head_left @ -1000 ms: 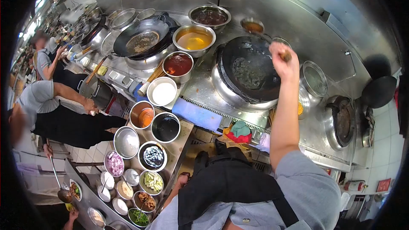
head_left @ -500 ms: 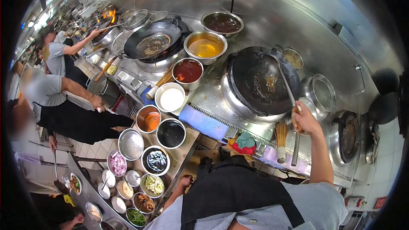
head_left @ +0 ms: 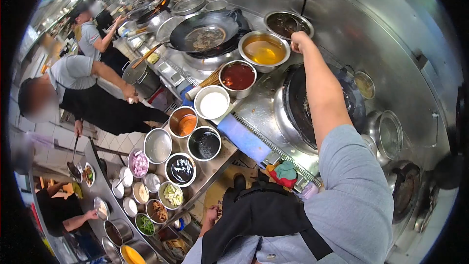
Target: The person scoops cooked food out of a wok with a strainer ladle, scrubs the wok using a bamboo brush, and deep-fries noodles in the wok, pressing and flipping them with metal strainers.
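Note:
My right hand (head_left: 299,43) is stretched far forward, closed round the handle of a ladle (head_left: 292,23). The ladle's head is in a steel bowl of dark brown liquid (head_left: 279,23) by the back wall. Just left of my wrist is a bowl of clear yellow oil (head_left: 264,49). Beneath my forearm sits a large black wok (head_left: 342,93) on its burner, partly covered by the arm. My left hand (head_left: 211,213) hangs low beside my apron, fingers loosely curled, with nothing visible in it.
A second wok (head_left: 205,32) stands further left. Nearer are pots of red sauce (head_left: 238,77), white liquid (head_left: 213,103) and dark sauces, plus several ingredient bowls including chopped onion (head_left: 139,163). A co-worker (head_left: 80,85) stands left; a folded blue cloth (head_left: 244,139) lies on the stove edge.
My right hand has carried the ladle from the near wok forward and left to the dark brown liquid. The view has turned slightly; my left hand stays low.

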### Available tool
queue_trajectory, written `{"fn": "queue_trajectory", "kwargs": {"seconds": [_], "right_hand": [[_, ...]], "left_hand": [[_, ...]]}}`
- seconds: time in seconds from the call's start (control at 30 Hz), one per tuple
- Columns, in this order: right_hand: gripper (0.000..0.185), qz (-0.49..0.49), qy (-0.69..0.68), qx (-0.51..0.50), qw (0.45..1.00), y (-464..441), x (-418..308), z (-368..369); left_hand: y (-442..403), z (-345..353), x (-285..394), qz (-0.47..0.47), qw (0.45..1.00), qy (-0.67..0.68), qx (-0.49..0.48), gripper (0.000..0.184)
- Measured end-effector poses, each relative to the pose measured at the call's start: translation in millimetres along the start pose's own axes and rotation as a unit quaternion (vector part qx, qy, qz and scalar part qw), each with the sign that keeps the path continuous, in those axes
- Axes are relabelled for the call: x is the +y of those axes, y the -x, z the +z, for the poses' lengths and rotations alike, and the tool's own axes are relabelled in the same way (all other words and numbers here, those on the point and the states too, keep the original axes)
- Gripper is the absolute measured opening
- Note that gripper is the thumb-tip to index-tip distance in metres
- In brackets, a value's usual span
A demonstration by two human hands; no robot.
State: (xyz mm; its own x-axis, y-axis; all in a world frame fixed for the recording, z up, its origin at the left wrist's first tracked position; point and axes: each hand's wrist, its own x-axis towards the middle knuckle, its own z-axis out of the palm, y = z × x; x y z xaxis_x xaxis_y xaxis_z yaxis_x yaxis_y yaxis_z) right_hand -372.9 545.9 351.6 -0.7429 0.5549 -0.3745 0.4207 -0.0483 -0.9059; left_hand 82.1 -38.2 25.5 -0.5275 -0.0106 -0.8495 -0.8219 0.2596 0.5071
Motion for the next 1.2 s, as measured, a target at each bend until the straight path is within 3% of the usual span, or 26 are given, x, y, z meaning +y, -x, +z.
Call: {"fn": "queue_trajectory", "kwargs": {"seconds": [0.03,0.07,0.1,0.13,0.2,0.3,0.37,0.57,0.67,0.8,1.07,1.13,1.2], "right_hand": [[0.013,0.041,-0.098,-0.051,0.993,-11.4,-4.5,0.9],[0.013,0.138,-0.339,-0.074,0.928,-33.3,-9.7,-4.1],[0.012,0.137,-0.447,-0.086,0.88,-39.9,-13.0,-11.1],[0.011,0.135,-0.55,-0.094,0.819,-39.9,-15.7,-17.6],[0.007,0.097,-0.671,-0.124,0.724,-37.6,-17.4,-30.8],[0.005,0.053,-0.724,-0.148,0.672,-12.3,-21.1,-50.4],[0.005,0.052,-0.763,-0.182,0.618,-1.5,-16.8,-74.7],[0.006,-0.024,-0.764,-0.204,0.612,113.7,-14.1,-117.3],[0.007,-0.046,-0.766,-0.212,0.605,165.4,-1.1,-136.8],[0.006,-0.087,-0.75,-0.214,0.62,236.1,36.4,-148.2],[0.006,-0.035,-0.752,-0.105,0.65,328.0,129.2,-164.5],[0.006,-0.052,-0.688,-0.085,0.719,346.5,144.9,-169.3],[0.007,0.052,-0.662,-0.096,0.742,365.8,153.2,-185.8]], "left_hand": [[-11.8,-6.5,-23.9,-0.002,1.0,0.007,0.005,0.017],[-25.3,-13.4,-51.6,-0.013,0.996,0.093,-0.005,0.017],[-29.7,-15.8,-67.7,-0.023,0.984,0.177,-0.015,0.016],[-16.7,-14.9,-62.3,-0.026,0.983,0.179,-0.014,0.016],[11.0,-16.6,-42.7,0.002,0.999,0.046,0.021,0.017],[-49.0,-29.4,-95.2,-0.061,0.995,0.071,0.041,0.016],[-65.1,-39.8,-92.5,-0.061,0.997,0.048,0.021,0.016],[-39.3,-51.3,21.2,0.058,0.987,-0.133,-0.072,0.016],[-100.6,-60.4,9.2,-0.024,0.992,-0.103,-0.074,0.014],[-139.5,-69.8,11.1,-0.001,0.973,-0.166,-0.158,0.013],[-170.4,-32.0,9.2,0.154,0.875,-0.351,-0.294,0.011],[-182.0,-29.3,-3.8,0.183,0.851,-0.382,-0.31,0.011],[-188.6,-27.0,-14.2,0.182,0.854,-0.373,-0.315,0.011]]}}
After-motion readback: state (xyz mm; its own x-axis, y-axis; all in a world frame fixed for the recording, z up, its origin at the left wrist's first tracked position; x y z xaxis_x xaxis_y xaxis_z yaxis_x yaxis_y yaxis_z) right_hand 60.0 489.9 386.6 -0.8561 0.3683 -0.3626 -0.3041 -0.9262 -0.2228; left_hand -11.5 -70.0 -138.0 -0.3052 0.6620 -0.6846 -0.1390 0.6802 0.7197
